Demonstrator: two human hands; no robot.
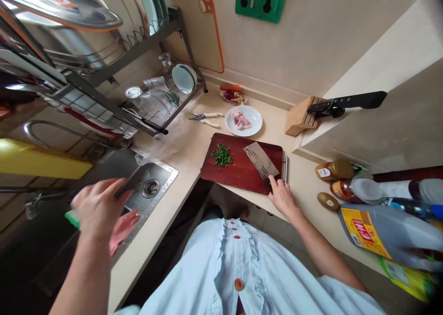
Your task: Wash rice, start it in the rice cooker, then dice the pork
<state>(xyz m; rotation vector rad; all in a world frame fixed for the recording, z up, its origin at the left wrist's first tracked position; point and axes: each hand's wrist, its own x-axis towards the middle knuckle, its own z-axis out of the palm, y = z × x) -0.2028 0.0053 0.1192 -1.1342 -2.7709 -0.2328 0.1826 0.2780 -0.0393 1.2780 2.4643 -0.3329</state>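
A cleaver (260, 159) lies flat on the dark red cutting board (238, 179), its wet blade pointing away to the left. My right hand (282, 196) is closed on its handle at the board's front right edge, hiding most of that handle. Chopped green pieces (221, 155) sit in a small pile on the board's left side. Over the sink (168, 169), my left hand (98, 206) is raised with its fingers curled and slightly blurred. A green end (72, 219) pokes out beside it, and what the fingers hold is unclear.
Behind the board are a white plate (256, 121) with raw meat (240, 120), kitchen shears (207, 119) and a carrot (231, 88). A knife block (296, 119), kiwi (328, 201) and large bottle (391, 232) stand right. The dish rack (185, 43) overhangs the left; pink gloves (122, 227) hang at the sink.
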